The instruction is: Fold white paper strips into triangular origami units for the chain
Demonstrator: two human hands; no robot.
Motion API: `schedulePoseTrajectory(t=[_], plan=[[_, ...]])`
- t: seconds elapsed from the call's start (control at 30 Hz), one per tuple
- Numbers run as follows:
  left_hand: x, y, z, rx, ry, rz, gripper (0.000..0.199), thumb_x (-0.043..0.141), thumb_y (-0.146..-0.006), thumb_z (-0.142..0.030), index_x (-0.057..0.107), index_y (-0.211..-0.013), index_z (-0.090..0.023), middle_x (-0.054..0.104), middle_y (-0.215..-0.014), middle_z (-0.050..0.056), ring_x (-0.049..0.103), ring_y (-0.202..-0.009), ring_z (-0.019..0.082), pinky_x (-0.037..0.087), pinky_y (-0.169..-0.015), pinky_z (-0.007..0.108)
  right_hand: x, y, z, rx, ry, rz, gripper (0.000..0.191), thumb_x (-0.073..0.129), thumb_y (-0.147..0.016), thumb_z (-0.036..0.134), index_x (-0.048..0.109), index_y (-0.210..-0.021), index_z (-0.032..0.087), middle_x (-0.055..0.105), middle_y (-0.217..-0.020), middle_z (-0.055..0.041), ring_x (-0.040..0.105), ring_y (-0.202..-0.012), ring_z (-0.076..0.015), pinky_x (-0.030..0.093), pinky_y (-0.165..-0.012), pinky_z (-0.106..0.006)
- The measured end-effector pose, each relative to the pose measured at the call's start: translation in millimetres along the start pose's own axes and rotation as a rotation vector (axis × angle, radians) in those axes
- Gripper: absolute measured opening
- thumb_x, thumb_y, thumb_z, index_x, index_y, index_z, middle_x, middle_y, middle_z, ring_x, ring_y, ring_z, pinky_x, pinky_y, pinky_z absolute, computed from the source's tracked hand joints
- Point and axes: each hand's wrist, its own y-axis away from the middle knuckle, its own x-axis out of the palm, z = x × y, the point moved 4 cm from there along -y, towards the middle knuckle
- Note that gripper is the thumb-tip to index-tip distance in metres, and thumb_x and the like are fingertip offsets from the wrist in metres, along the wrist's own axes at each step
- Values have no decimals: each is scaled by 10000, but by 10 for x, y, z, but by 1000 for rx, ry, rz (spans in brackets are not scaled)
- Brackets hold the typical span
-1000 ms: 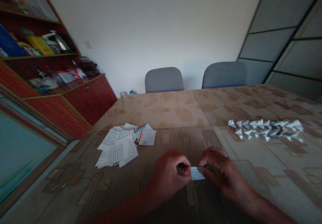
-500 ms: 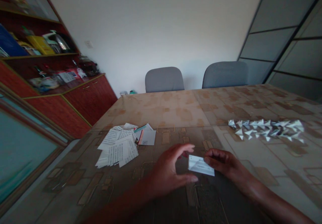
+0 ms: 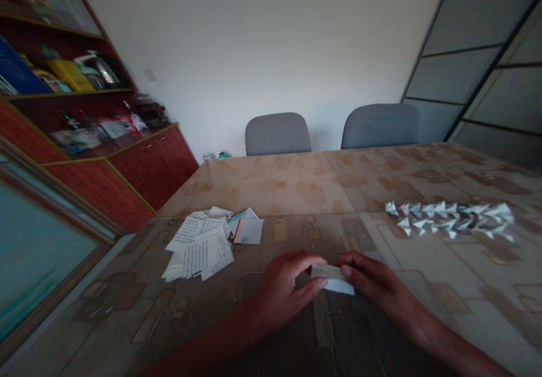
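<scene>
A small white printed card (image 3: pixel 339 285) is held between both hands above the near part of the table, its surface showing a bend along its length. My left hand (image 3: pixel 292 281) pinches its left end between thumb and fingers. At the other end, my right hand (image 3: pixel 366 275) grips the card with thumb and forefinger. To the left lies a loose pile of printed paper cards (image 3: pixel 203 247). Two rows of folded paper pieces (image 3: pixel 451 217) with pointed tips lie to the right.
The patterned table (image 3: pixel 296 182) stretches out to two grey chairs (image 3: pixel 278 134) at its far edge. A reddish wooden cabinet (image 3: pixel 148 165) with loaded shelves stands on the left. Sliding panels (image 3: pixel 461 72) are at the right.
My left hand has closed from an open curve onto the card's left end. The card, flat before, now looks bent along its length and tilted.
</scene>
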Motion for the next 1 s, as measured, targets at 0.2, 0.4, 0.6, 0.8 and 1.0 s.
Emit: schedulePoseTrajectory(t=[0.2, 0.4, 0.6, 0.8, 1.0], plan=[[36, 12, 89, -31, -39, 2, 190, 563, -902, -266, 683, -1024, -182, 716, -889, 48, 650, -800, 175, 454, -726, 261, 4, 59, 107, -197, 240, -77, 183, 618, -844, 310, 609, -1011, 237, 692, -978, -60, 659, -915, -234, 541, -785, -359], [-7, 23, 56, 7, -110, -95, 207, 626, -866, -226, 628, -1069, -189, 681, -994, 44, 615, -918, 189, 447, -813, 289, 26, 37, 56, -177, 297, -109, 85, 473, -893, 207, 556, -901, 225, 674, -826, -38, 669, -772, -195, 530, -665, -287], [31, 54, -99, 200, -409, -125, 334, 707, -798, -196, 581, -1107, -207, 599, -1122, 62, 524, -1012, 233, 387, -891, 359, 53, 65, -7, -130, 371, -186, 24, 476, -878, 224, 494, -893, 226, 648, -721, -16, 647, -630, -189, 488, -542, -268], [245, 111, -45, 346, -635, -49, 118, 620, -894, -214, 615, -778, -195, 644, -878, 0, 515, -799, 173, 325, -702, 320, 110, 78, -21, -194, 418, -90, 139, 454, -879, 174, 578, -833, 214, 669, -744, -26, 641, -641, -178, 495, -599, -278], [261, 148, 86, 399, -606, -24, 90, 617, -907, -226, 639, -826, -191, 653, -854, -13, 507, -803, 160, 311, -692, 310, 14, 102, 2, -338, 484, 56, 321, 452, -835, 43, 671, -982, 224, 700, -844, -47, 636, -806, -210, 482, -723, -334]])
